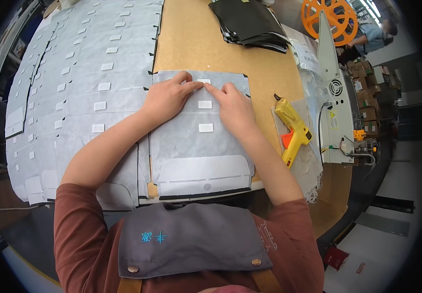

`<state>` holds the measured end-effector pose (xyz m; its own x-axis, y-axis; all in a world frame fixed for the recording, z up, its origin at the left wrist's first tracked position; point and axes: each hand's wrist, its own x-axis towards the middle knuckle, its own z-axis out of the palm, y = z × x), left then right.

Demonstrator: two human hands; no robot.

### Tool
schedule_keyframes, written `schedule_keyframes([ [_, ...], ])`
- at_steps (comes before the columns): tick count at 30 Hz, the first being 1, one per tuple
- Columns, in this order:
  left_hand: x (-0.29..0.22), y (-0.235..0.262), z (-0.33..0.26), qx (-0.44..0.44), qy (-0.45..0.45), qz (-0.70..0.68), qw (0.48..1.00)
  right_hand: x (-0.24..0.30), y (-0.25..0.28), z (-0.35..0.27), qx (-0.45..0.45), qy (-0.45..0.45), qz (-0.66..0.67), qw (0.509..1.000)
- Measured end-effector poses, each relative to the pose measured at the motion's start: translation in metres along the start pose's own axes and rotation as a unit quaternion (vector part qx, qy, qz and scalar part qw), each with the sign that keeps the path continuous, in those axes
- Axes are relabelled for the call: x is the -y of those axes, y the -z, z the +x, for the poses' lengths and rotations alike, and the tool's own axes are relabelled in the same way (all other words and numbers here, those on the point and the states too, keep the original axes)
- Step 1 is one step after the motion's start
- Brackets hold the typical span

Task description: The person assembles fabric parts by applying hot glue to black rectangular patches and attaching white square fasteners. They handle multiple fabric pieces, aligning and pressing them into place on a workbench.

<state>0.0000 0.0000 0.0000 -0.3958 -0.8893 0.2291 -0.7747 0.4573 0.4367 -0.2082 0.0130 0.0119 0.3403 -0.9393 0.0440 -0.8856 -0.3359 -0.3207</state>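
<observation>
Both my hands meet at a small white rectangular patch (pixel 204 80) near the far edge of a grey sheet-like panel (pixel 177 139). My left hand (pixel 171 95) is closed, its fingers curled and one fingertip on the patch. From the other side my right hand (pixel 235 103) brings a fingertip to the same patch, its remaining fingers folded in. Fingertips partly cover the patch's lower edge. Nearer to me on the panel lie a second white patch (pixel 204 104) and a third patch (pixel 205 128). A pale, round-cornered flap (pixel 203 172) spans the panel's near end.
Overlapping grey panels (pixel 86 102) with rows of white patches cover the left side. A yellow glue gun (pixel 294 128) rests right of my hand. Black sheets (pixel 252 24) are stacked at the back. Beyond the right edge stands a machine (pixel 335 112) with an orange reel (pixel 329 19); a person (pixel 372 36) is behind.
</observation>
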Motion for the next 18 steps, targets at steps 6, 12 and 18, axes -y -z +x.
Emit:
schedule_keyframes([
  [6, 0.006, 0.011, 0.006, -0.035, 0.039, -0.112, 0.992, -0.01, 0.008, 0.046, -0.097, 0.097, -0.043, 0.99],
  [12, 0.003, 0.059, -0.014, -0.122, 0.025, -0.162, 0.979, 0.008, -0.02, 0.12, -0.245, 0.171, -0.112, 0.948],
  [18, 0.003, 0.083, -0.082, -0.121, 0.112, -0.198, 0.966, 0.01, -0.038, 0.127, -0.24, 0.264, -0.171, 0.918],
])
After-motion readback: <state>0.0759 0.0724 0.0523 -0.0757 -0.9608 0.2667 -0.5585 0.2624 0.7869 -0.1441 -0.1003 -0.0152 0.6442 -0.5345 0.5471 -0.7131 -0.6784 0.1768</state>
